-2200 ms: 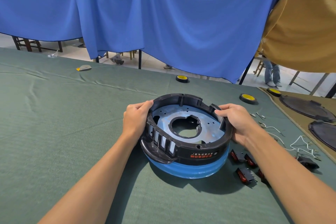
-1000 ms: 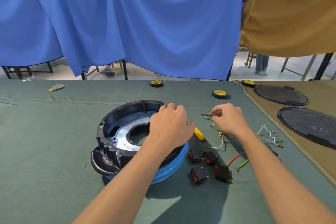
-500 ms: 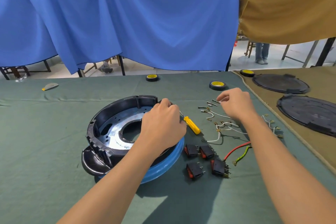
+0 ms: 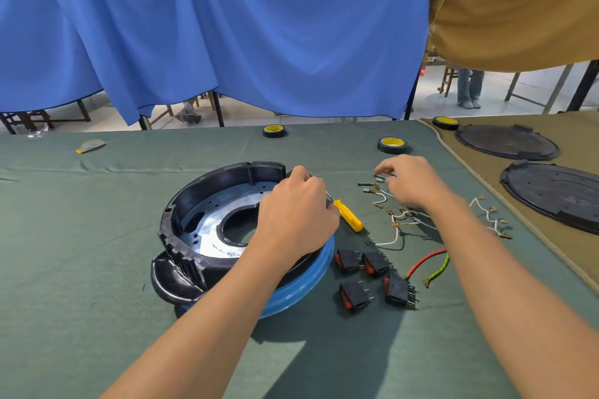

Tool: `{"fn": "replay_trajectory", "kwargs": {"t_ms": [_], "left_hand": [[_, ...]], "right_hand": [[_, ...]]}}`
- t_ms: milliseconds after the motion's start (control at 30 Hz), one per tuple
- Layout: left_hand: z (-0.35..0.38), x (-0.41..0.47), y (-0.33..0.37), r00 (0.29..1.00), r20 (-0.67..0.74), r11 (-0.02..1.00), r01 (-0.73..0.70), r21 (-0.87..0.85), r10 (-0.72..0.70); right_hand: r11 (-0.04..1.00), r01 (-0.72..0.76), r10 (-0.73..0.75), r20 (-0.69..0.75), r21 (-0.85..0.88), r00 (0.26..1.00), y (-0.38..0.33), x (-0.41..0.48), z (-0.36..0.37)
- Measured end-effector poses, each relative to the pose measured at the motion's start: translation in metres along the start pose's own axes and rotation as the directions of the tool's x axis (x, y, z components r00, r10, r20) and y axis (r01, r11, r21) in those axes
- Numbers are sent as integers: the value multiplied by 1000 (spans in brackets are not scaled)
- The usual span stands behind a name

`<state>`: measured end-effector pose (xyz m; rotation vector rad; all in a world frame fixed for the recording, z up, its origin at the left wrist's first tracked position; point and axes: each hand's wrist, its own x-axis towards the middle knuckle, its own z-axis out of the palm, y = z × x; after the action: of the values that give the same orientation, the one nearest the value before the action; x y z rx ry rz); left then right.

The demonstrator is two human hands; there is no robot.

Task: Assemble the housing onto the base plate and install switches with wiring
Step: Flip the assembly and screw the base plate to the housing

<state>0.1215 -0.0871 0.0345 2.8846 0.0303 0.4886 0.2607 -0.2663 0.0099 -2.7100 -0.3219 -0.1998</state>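
Note:
A black ring-shaped housing (image 4: pixel 194 201) sits on a metal base plate (image 4: pixel 214 230), the two resting on a blue ring (image 4: pixel 301 291). My left hand (image 4: pixel 298 217) grips the housing's right rim. My right hand (image 4: pixel 408 181) hovers over small screws (image 4: pixel 366 184) on the cloth, fingertips pinching toward one; whether it holds one is unclear. A yellow-handled screwdriver (image 4: pixel 348 220) lies just right of my left hand. Several black rocker switches (image 4: pixel 372 278) with red buttons lie in front of white wires (image 4: pixel 395 223) with brass terminals. A red wire and a green-yellow wire (image 4: pixel 431 264) lie beside them.
The table is covered in green cloth (image 4: pixel 81 253). Two tape rolls (image 4: pixel 392 144) stand at the back, a third (image 4: pixel 445 122) on the tan cloth. Two black round covers (image 4: pixel 551 191) lie at the right. Blue and tan curtains hang behind. A person's legs (image 4: pixel 468 87) show far back.
Both hands held the housing at first. My right hand let go and moved right and back over the wires to the screws. My left hand stayed on the rim.

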Motion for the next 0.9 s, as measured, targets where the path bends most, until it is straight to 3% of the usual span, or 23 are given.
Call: {"fn": "replay_trajectory", "kwargs": {"t_ms": [67,133,200,267,467,633,767,900], "left_hand": [[1,0,-1,1000,0,1000,3,-2,-3],[1,1,-2,1000,-6,1000,5,-4,-5],[2,2,-2,1000,-12,1000,11,-10,-11],[2,2,-3,1000,-14,1000,18,-21,-19],[2,2,-2,1000,-10,999,18,-38,-18],[2,1,-2,1000,-8,1000,14,-26,-15],[2,2,-3,1000,-12,1000,14,-20,-15],[3,2,-3,1000,-13,1000,6,-17,-6]], "right_hand": [[998,-46,45,-10,-34,999,5,3,-3],[980,-201,198,-146,-5,969,14,3,-12],[919,-387,389,-306,70,869,25,-2,-25],[884,-445,466,-349,144,813,36,-6,-34],[936,-343,353,-203,80,913,40,-11,-33],[985,-139,145,-46,103,988,17,-13,-21],[996,-85,84,91,6,992,0,-19,-3],[994,-106,104,123,7,987,1,-19,-3]]}}
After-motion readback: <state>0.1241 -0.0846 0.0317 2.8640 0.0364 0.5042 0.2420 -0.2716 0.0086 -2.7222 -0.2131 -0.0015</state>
